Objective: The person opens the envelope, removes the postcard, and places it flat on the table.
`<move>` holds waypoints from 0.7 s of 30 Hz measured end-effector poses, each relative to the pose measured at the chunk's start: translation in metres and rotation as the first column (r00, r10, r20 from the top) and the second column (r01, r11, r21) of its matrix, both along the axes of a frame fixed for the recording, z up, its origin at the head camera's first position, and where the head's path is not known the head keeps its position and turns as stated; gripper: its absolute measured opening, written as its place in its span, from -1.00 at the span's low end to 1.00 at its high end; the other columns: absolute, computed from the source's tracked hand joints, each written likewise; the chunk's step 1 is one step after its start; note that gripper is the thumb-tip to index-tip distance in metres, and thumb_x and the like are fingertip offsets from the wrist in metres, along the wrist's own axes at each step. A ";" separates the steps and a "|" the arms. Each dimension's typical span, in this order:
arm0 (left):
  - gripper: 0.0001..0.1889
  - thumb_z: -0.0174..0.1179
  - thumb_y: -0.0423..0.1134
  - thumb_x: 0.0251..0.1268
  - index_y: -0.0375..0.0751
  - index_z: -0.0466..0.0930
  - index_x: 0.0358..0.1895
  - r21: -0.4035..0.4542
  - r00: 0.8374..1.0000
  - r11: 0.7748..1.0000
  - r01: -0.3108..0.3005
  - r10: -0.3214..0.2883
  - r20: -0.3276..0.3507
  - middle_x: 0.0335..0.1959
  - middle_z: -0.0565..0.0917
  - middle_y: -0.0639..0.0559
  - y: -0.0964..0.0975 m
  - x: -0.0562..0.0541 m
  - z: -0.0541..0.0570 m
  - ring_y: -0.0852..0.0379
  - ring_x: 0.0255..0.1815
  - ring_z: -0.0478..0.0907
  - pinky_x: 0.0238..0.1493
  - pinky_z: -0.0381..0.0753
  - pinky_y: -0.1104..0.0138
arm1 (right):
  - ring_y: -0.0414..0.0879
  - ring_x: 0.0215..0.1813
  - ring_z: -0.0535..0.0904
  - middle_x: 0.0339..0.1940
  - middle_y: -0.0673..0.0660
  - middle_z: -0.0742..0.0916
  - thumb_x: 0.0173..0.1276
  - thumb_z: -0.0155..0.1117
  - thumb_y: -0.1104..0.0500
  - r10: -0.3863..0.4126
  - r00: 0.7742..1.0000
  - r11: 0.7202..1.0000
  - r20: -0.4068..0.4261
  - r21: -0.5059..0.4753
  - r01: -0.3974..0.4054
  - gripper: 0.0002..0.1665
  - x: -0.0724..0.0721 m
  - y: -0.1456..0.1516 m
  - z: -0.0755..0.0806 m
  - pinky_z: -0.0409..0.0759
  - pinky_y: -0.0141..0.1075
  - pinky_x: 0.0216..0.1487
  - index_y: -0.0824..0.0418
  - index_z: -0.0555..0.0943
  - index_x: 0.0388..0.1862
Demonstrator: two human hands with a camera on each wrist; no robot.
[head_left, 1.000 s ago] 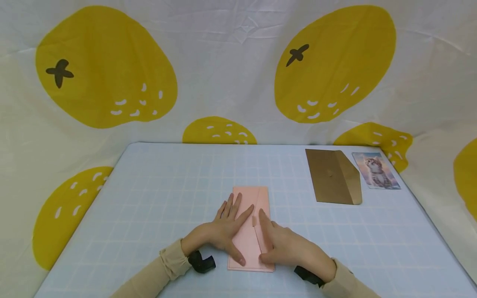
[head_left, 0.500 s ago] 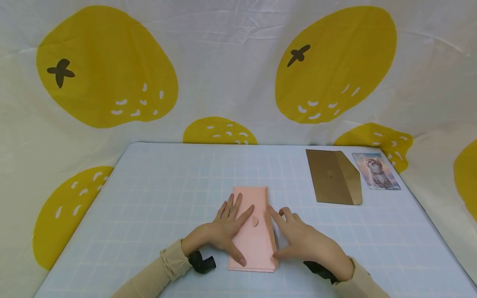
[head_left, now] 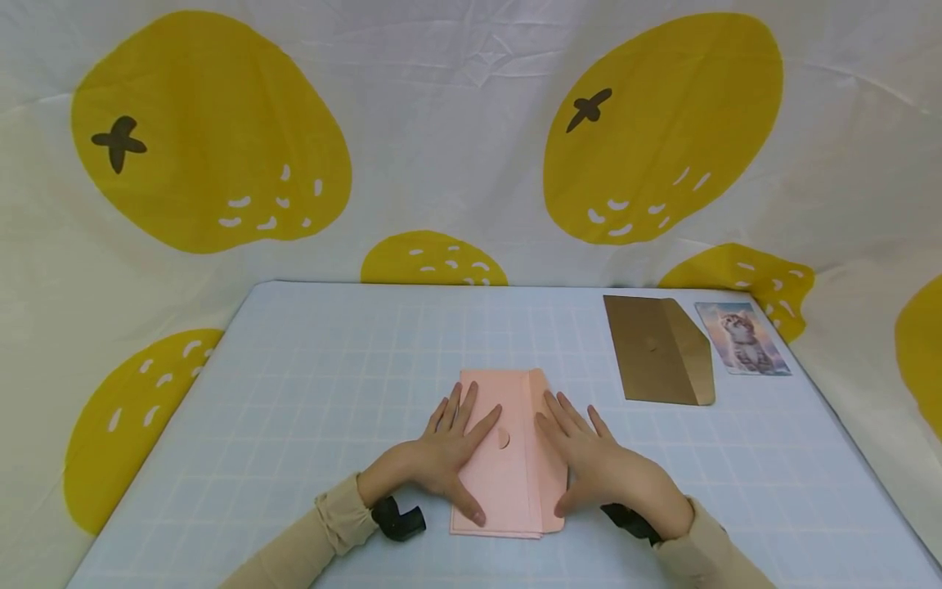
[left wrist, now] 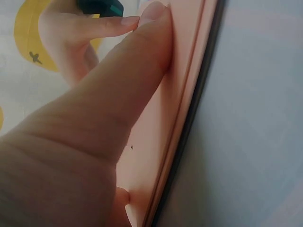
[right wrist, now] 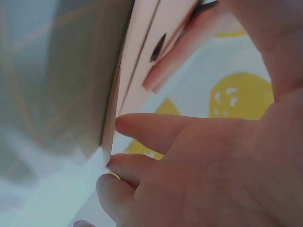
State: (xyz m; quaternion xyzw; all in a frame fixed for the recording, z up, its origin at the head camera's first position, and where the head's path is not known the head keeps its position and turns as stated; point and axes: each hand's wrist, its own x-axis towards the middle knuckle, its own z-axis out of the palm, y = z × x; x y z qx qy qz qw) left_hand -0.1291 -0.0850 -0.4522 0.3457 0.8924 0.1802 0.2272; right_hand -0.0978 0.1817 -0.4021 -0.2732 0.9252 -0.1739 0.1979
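Note:
A pink envelope [head_left: 513, 491] lies lengthwise before me, its pointed flap [head_left: 546, 483] folded out flat to the right. Near its middle is a small half-round cut [head_left: 504, 438]. My left hand [head_left: 441, 462] rests on the envelope's left side with fingers spread; in the left wrist view its thumb [left wrist: 128, 75] presses on the pink paper. My right hand [head_left: 599, 462] has its fingertips on the flap, fingers fairly straight and spread. From the right wrist view, the right fingertips [right wrist: 125, 124] touch the flap near its edge.
A gold-brown envelope [head_left: 643, 352] with its flap out lies at the back right of the table. Beside it, near the table's right edge, is a kitten picture card [head_left: 745, 339]. A fruit-patterned cloth [head_left: 449, 123] hangs behind the table.
The flap has turned from lying over the envelope to lying out on its right. My right hand moved right with it and flattened; the left hand stayed in place.

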 end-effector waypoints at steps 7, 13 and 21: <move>0.45 0.47 0.42 -0.26 0.06 -0.35 0.63 0.003 1.000 1.000 -0.007 0.007 -0.001 0.54 -0.62 -0.26 0.000 0.001 -0.001 -0.25 0.49 -0.78 0.45 -0.47 -0.16 | 0.33 0.59 -0.23 0.60 0.42 -0.08 -0.15 0.71 -0.04 0.028 0.997 1.000 0.077 -0.006 -0.028 0.44 -0.007 0.001 -0.009 -0.20 0.32 0.43 0.40 0.06 0.57; 0.47 0.48 0.43 -0.29 0.08 -0.36 0.63 0.000 1.000 1.000 -0.015 0.015 -0.003 0.53 -0.65 -0.26 0.000 0.002 -0.003 -0.23 0.47 -0.81 0.45 -0.50 -0.16 | 0.34 0.59 -0.31 0.59 0.44 -0.12 -0.18 0.71 -0.10 0.040 0.995 0.999 0.095 0.013 -0.042 0.52 -0.007 -0.002 -0.014 -0.19 0.32 0.43 0.39 -0.02 0.59; 0.38 0.52 0.41 -0.36 0.18 -0.12 0.62 -0.020 0.997 0.998 -0.065 0.065 -0.034 0.57 -0.46 -0.33 0.002 0.009 0.006 -0.36 0.54 -0.51 0.47 -0.14 -0.18 | 0.34 0.58 -0.33 0.60 0.43 -0.14 -0.18 0.70 -0.15 0.045 0.995 0.998 0.088 0.030 -0.047 0.55 -0.008 -0.001 -0.018 -0.17 0.32 0.43 0.37 -0.05 0.60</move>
